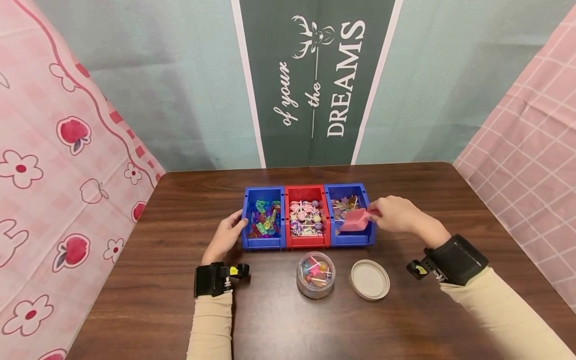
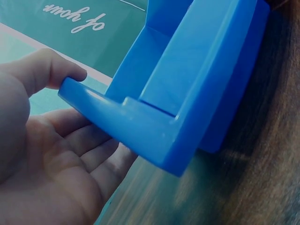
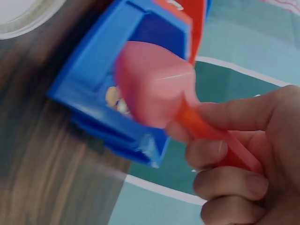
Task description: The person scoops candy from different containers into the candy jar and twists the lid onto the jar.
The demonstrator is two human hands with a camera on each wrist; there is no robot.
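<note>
My left hand (image 1: 225,236) holds the outer side wall of the left blue bin (image 1: 263,243), thumb over the rim and fingers against the outside. In the left wrist view the thumb sits on top of the bin's edge (image 2: 122,122). With curled fingers my right hand (image 1: 396,215) grips the handle of a pink scoop (image 1: 355,221). The scoop is tilted over the right blue bin (image 1: 353,240), which contains small charms, partly hidden by it. Whether the scoop carries anything cannot be seen. The right wrist view shows the scoop's underside (image 3: 159,84), blurred.
Between the blue bins stands a red bin (image 1: 308,242) of candy-like pieces. The left bin has colourful translucent pieces (image 1: 265,220). In front stand a clear round jar (image 1: 315,289) with mixed pieces inside and a pale round lid (image 1: 370,280), flat on the wooden table (image 1: 279,325).
</note>
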